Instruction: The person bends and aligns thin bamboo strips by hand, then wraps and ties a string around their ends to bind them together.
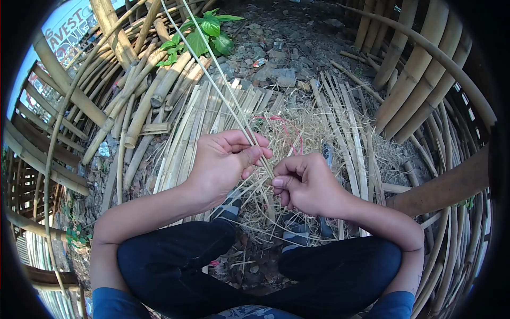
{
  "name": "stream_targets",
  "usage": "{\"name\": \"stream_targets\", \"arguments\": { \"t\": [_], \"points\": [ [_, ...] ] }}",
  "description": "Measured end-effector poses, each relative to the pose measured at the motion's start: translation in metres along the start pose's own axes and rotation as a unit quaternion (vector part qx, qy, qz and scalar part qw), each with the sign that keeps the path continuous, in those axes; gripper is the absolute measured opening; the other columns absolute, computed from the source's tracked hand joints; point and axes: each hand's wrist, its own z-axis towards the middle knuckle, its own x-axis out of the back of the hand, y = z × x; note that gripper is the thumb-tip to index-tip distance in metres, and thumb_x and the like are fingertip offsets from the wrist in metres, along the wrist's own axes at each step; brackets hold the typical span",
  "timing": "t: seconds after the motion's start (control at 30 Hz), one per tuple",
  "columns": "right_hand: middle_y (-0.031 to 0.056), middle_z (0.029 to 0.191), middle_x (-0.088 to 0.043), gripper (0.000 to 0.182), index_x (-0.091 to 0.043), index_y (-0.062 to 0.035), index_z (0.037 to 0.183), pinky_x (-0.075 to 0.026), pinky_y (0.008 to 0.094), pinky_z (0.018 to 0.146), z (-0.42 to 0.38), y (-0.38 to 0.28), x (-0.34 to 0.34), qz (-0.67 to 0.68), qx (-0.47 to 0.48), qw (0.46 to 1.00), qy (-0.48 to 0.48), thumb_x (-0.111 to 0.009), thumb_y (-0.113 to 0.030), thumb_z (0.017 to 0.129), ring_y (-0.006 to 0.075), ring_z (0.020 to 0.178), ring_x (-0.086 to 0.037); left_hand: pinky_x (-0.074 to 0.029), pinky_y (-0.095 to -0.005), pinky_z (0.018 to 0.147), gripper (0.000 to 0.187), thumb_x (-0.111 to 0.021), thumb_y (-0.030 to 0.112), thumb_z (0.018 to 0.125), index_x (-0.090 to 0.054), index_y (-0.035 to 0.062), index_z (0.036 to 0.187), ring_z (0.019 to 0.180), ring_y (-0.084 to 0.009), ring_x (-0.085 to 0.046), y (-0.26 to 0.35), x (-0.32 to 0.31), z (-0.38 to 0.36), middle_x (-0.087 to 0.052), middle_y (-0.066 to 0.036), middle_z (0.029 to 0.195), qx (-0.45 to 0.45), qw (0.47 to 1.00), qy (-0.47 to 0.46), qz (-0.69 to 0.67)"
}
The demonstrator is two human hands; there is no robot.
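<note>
Two long, thin bamboo strips (225, 93) rise from my hands toward the upper left, running out of view at the top. They spread slightly apart upward and meet at their lower ends. My left hand (226, 162) is closed around them between thumb and fingers. Just below and to the right, my right hand (308, 183) pinches the lower ends, its thumb and index finger pressed together. Both hands are in front of my bent knees, above a heap of pale shavings (308, 127).
Split bamboo slats (183, 127) lie on the ground at left, with more slats (345, 133) at right. Bamboo poles (146, 109) are piled at the left. Upright poles (419, 64) stand at right. A green plant (204, 34) grows beside stony ground (281, 53).
</note>
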Motion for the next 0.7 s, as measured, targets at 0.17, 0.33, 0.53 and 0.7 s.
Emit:
{"name": "stream_targets", "arguments": {
  "t": [0.17, 0.33, 0.53, 0.7],
  "points": [
    [0.0097, 0.067, -0.063, 0.01, -0.063, 0.0066, 0.08, -0.05, 0.024, 0.045, 0.003, -0.003, 0.012, 0.136, -0.096, 0.982, -0.092, -0.058, 0.002, 0.087, 0.0123, 0.056, -0.062, -0.04, -0.0192, 0.051, 0.012, -0.058, -0.004, 0.086, -0.061, -0.0052, 0.097, 0.056, -0.0075, -0.049, -0.001, 0.003, 0.0, -0.065, -0.016, 0.088, -0.01, 0.999, -0.045, -0.009],
    [0.0133, 0.072, -0.065, 0.01, -0.064, 0.0081, 0.082, -0.053, 0.0247, 0.049, 0.004, -0.001, 0.018, 0.2, -0.143, 0.959, -0.139, -0.06, 0.0, 0.086, 0.0148, 0.058, -0.063, -0.041, -0.019, 0.049, 0.011, -0.061, -0.001, 0.086, -0.062, -0.0047, 0.095, 0.056, -0.0078, -0.051, -0.003, 0.003, 0.0, -0.065, -0.016, 0.085, -0.015, 0.998, -0.066, 0.013],
    [0.013, 0.075, -0.066, 0.011, -0.064, 0.0083, 0.084, -0.054, 0.0251, 0.05, 0.004, 0.003, 0.022, 0.201, -0.138, 0.953, -0.181, -0.061, -0.001, 0.086, 0.0152, 0.06, -0.063, -0.042, -0.0188, 0.048, 0.009, -0.062, -0.001, 0.085, -0.062, -0.0053, 0.093, 0.056, -0.008, -0.054, -0.004, 0.003, -0.001, -0.066, -0.016, 0.082, -0.027, 0.995, -0.094, 0.016],
    [0.0132, 0.076, -0.066, 0.01, -0.065, 0.0068, 0.084, -0.053, 0.025, 0.051, 0.004, 0.007, 0.023, 0.191, -0.118, 0.954, -0.197, -0.062, -0.003, 0.087, 0.0152, 0.061, -0.064, -0.041, -0.0186, 0.046, 0.008, -0.062, -0.002, 0.085, -0.062, -0.0055, 0.092, 0.054, -0.0077, -0.053, -0.002, 0.002, -0.003, -0.066, -0.016, 0.081, -0.03, 0.994, -0.098, 0.027]
  ]
}}
